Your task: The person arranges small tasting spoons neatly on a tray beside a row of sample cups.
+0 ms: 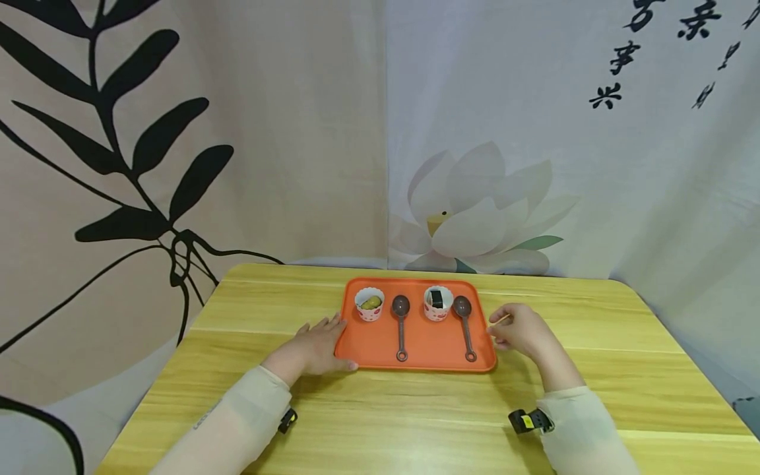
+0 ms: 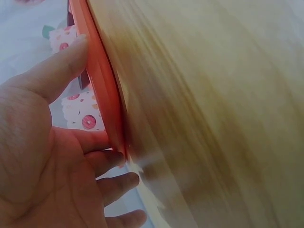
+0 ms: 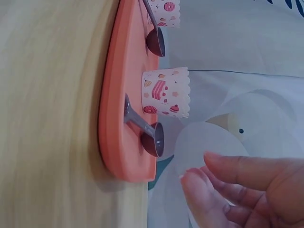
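Note:
My left hand [image 1: 317,346] touches the left edge of an orange tray [image 1: 371,343]. Its fingers are spread, with the thumb along the tray's front rim in the left wrist view. Beside the tray's right edge is my right hand [image 1: 522,330], its fingers loosely bent and nothing seen between thumb and forefinger in the right wrist view. On the tray, a printed paper cup [image 1: 369,315] holds a yellow-green piece [image 1: 371,303]. A second paper cup [image 1: 436,315] contains a black-and-white piece [image 1: 437,299]. Two dark brown spoons, one left [image 1: 400,323] and one right [image 1: 465,323], lie with handles toward me.
The tray sits near the back of a yellow wood-grain table [image 1: 380,422]. Behind the table hangs a pale curtain [image 1: 309,132] printed with dark leaves, a lotus and black characters. A black wrist device [image 1: 530,420] is strapped at the right sleeve.

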Demonstrator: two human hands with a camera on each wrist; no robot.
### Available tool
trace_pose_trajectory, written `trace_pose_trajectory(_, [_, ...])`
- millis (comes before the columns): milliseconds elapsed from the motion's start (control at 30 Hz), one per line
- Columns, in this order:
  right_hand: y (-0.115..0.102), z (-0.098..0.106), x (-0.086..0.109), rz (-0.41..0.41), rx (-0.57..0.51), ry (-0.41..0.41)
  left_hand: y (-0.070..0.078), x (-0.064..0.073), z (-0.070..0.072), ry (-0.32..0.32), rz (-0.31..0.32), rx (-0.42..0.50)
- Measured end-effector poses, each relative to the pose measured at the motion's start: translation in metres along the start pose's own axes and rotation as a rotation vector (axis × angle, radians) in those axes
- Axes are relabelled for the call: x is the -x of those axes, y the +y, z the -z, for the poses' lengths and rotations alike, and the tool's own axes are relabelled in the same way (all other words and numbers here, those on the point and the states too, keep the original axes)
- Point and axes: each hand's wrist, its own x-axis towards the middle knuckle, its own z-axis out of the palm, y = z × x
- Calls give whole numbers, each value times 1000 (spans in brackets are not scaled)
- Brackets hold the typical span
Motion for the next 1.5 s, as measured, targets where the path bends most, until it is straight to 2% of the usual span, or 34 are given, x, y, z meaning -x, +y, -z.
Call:
trace_pose_trajectory(267, [5,11,14,30,-7,27,2,1,1,3,-13,-9])
trace_pose_trajectory(600, [12,23,23,96,86,92,3,1,1,25,-17,-24])
trace_pose_trajectory(867, [19,26,28,198,231,155,-2,1,-4,71,-64,-70])
trace_pose_trajectory(967, [23,28,30,253,302,210,-3,4,-5,94,-80,-91])
trace_pose_trajectory(1133, [30,33,31,341,386,302,-6,12,-4,169,-149,-124])
trace_pose_trajectory(1267, [34,35,32,403,408,318,-9,22,-1,264,-224,-158])
trace_pose_trajectory(1500, [32,43,35,516,509,363,-16,35,5,405,-241,-249])
